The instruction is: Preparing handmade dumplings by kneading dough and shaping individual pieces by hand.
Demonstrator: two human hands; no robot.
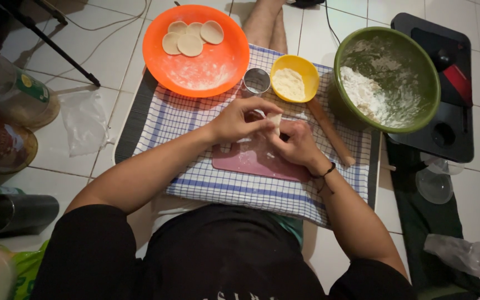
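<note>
Pinching small pale dough piece btwn left hand & right hand.

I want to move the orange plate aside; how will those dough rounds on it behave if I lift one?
The dough rounds look thin and soft, so probably floppy. They overlap, so may cling together. Flour on the orange plate should prevent sticking there.

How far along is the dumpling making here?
Early, it seems. Done: four dough rounds lie cut on the orange plate. In hand: both hands, left hand and right hand, pinch one dough piece over the pink board. Left: flour in the green bowl and the yellow bowl.
</note>
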